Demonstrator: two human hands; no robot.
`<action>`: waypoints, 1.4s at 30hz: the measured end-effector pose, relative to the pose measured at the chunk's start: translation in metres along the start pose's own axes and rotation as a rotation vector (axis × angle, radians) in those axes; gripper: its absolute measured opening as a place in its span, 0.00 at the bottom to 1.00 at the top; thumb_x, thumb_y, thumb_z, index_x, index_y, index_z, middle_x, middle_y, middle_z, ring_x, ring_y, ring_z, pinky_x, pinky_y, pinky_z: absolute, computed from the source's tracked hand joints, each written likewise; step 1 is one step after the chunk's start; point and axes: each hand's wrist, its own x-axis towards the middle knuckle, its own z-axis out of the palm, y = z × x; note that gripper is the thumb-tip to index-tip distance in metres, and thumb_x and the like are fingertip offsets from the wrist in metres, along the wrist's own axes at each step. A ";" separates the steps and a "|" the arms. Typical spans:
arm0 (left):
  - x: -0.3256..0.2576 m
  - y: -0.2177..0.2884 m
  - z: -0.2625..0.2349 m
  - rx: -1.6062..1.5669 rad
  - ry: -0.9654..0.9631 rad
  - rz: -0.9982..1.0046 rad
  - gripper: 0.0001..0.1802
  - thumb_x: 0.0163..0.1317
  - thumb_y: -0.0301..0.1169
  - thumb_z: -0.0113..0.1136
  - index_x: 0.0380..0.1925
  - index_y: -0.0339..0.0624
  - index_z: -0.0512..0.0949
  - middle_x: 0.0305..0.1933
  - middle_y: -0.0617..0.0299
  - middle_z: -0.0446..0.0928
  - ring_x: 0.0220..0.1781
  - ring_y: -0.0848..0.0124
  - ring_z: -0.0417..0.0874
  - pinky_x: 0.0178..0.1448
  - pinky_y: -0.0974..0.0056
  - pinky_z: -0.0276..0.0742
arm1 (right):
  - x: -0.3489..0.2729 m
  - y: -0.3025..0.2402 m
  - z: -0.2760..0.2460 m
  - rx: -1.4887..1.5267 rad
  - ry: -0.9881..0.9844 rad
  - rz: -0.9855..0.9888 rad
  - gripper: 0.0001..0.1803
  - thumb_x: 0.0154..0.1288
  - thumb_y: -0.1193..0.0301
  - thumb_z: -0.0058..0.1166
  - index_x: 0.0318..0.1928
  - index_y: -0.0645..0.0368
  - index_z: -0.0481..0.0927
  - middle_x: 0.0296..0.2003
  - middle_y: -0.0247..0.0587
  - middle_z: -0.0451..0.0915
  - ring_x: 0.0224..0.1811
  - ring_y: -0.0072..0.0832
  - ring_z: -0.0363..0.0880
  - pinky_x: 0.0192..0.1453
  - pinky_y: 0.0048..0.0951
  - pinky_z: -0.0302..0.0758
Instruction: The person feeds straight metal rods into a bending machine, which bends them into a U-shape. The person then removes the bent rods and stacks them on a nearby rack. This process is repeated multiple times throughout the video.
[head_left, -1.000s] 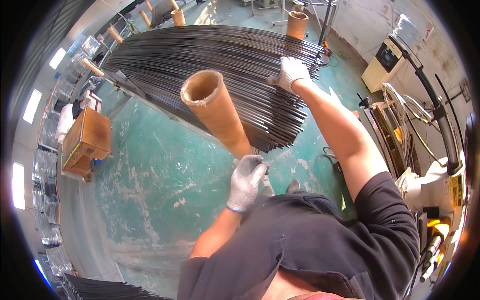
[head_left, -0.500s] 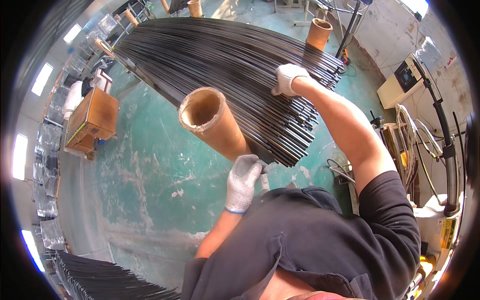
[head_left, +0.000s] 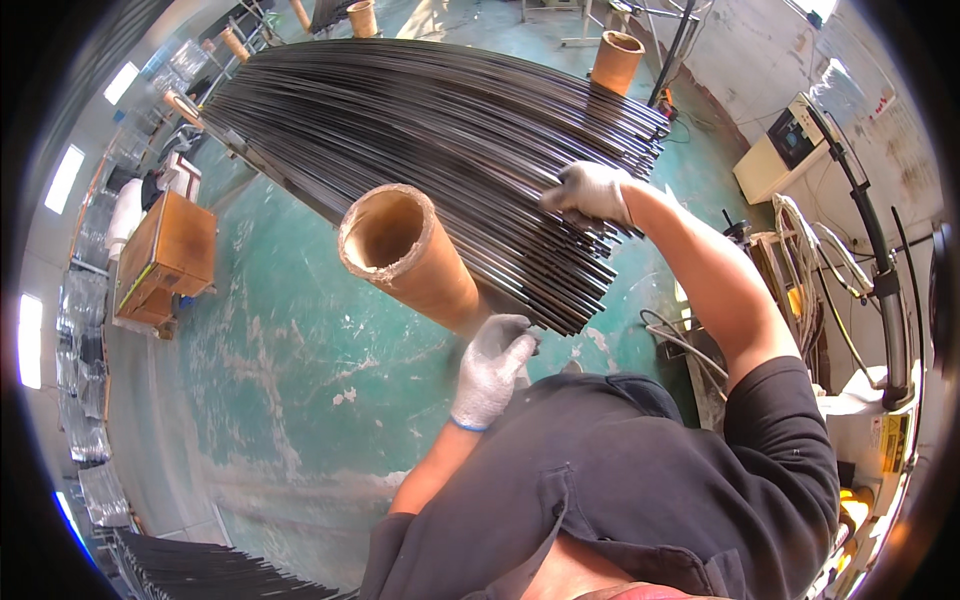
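Your gloved right hand (head_left: 588, 192) curls its fingers over the black rods (head_left: 420, 130), near their closest ends; whether it pinches any, I cannot tell. Your left hand (head_left: 493, 370) is also curled, its grip unclear, just beside the brown tube (head_left: 432, 272). The rods lie side by side beyond it.

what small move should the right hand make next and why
Probably curl its fingers round a few rods: the right hand is already over the pile near the uneven rod ends, whereas the left hand is lower, by the tube. Whether any rod is gripped is unclear.
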 end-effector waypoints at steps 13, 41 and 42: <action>0.018 -0.001 0.016 -0.065 -0.487 -0.387 0.20 0.78 0.36 0.59 0.60 0.33 0.74 0.50 0.54 0.83 0.53 0.68 0.83 0.62 0.59 0.82 | -0.408 0.131 0.147 -0.372 0.335 0.710 0.14 0.51 0.66 0.71 0.36 0.57 0.83 0.33 0.56 0.83 0.38 0.57 0.83 0.43 0.48 0.79; -0.155 -0.050 0.259 -0.577 -0.729 -0.341 0.10 0.73 0.26 0.62 0.51 0.39 0.79 0.43 0.59 0.83 0.50 0.57 0.84 0.72 0.43 0.73 | -0.837 0.375 0.512 0.847 2.016 1.175 0.29 0.68 0.67 0.64 0.65 0.70 0.76 0.57 0.61 0.84 0.60 0.46 0.84 0.65 0.42 0.79; -0.176 -0.060 0.280 -0.530 -0.737 -0.359 0.09 0.72 0.26 0.62 0.51 0.39 0.79 0.43 0.59 0.84 0.50 0.57 0.84 0.73 0.43 0.73 | -0.809 0.370 0.507 1.273 2.124 0.307 0.28 0.66 0.70 0.58 0.64 0.71 0.76 0.58 0.59 0.83 0.61 0.47 0.83 0.68 0.45 0.77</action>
